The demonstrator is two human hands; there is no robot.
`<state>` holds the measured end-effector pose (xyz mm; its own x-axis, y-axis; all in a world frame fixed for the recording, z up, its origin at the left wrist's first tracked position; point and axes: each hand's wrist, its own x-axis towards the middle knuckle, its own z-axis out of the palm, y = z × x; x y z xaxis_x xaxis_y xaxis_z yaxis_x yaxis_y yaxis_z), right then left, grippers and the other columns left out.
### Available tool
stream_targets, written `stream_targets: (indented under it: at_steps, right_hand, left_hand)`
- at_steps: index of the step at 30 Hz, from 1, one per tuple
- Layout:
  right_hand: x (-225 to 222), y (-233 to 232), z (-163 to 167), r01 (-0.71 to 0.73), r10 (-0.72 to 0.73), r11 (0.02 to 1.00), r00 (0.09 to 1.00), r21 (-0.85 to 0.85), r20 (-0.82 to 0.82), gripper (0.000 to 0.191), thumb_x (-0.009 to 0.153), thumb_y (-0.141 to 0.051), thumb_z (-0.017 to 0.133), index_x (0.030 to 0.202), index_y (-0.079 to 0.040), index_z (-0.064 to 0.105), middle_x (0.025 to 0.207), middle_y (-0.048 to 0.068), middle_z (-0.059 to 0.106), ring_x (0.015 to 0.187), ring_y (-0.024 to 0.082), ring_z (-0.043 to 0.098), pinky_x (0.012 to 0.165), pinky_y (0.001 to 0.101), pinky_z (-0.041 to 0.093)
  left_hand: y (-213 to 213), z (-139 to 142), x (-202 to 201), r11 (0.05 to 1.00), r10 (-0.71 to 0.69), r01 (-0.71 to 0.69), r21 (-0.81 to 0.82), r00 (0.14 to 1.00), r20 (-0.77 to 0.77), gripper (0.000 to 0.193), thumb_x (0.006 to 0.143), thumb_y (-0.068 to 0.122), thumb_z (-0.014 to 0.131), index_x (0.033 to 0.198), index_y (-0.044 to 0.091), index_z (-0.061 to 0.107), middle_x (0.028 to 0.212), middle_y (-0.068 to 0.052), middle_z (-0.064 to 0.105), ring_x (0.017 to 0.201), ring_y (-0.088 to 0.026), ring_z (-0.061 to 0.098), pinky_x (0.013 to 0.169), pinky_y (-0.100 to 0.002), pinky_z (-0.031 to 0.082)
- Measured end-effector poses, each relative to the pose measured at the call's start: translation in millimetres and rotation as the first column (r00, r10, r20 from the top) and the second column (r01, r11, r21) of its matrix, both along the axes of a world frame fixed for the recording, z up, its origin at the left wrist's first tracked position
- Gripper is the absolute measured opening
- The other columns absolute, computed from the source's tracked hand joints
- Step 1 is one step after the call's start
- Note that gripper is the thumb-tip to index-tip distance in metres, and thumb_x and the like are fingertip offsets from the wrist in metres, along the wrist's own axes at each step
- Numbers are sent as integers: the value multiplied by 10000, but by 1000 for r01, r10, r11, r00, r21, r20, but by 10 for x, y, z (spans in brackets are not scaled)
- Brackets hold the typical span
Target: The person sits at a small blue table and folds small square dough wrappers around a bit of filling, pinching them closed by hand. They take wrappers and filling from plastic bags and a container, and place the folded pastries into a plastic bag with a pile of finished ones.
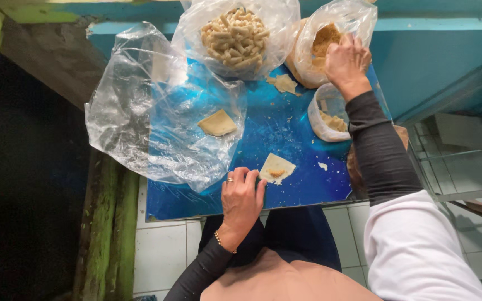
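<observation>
Table (pixel 302 189), blue and shiny, fills mid frame, w/ crumbs scattered on it. Big clear bag (pixel 140 111) sprawls over its left part, crumpled, one pale dough square (pixel 217 123) lying inside it or under the film, can't tell which. Top centre, a second bag (pixel 235 39) bulges w/ short tan sticks, rolled. Just right of it, a filling bag (pixel 322 50) holds brownish crumbly stuff. Below that sits a small bag (pixel 327 114) w/ pale yellowish bits, touching the right forearm.

Right hand (pixel 346 60) is up at the filling bag's mouth, fingers bent and dipped in at the brown stuff; fingertips hidden, so can't tell if they pinch anything. Dark sleeve runs back to a white shoulder.

Left hand (pixel 242 198) rests palm down on the near table edge, fingers together & lightly curled, ring and bracelet on, holding nothing. Fingertips touch or nearly touch the left corner of the wrapper (pixel 277 168), a flat pale square w/ a small dab of brown filling at its centre. Wrapper lies just right of left hand, well apart from right hand.

Spare scrap (pixel 284 83) of dough lies near the stick bag.
</observation>
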<state>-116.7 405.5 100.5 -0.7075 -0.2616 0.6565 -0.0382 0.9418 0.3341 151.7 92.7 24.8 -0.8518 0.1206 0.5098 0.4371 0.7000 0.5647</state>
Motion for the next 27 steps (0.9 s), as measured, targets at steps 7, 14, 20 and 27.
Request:
stream_targets:
  at_steps: [7,14,20,27]
  right_hand:
    - [2028,-758,-58,-257,533,720,799,-645,277,78,861,-226,742,854,-150,755,881,70,677,901,298,666,787,418,525]
    - [2614,-1199,-300,21,313,721,882,-693,353,158,876,-273,760,942,-131,737,976,39,671,809,279,692,674,398,525]
    - [2545,-1132,-387,110,371,615,833,-781,410,149,867,-223,769,933,-106,704,893,37,684,640,208,677,607,339,523]
    - [2601,-1179,-462,60,435,483,849,-874,299,204,865,-156,778,1025,-81,677,902,58,755,742,180,733,612,315,536]
  left_hand:
    - [67,61,-47,1000,16,-17,11,998,55,169,870,201,753,975,110,656,984,-67,607,944,-294,615,748,-431,467]
    - [103,109,-47,995,92,-90,-44,995,48,199,848,213,760,949,91,640,981,-89,591,930,-307,608,723,-432,461]
    - [120,114,-95,999,44,-43,-6,992,115,124,859,157,732,893,104,625,933,-77,595,902,-292,622,730,-431,462]
    - [126,50,-120,968,-87,57,244,990,115,139,880,105,722,974,60,630,933,-83,668,871,-280,667,763,-420,483]
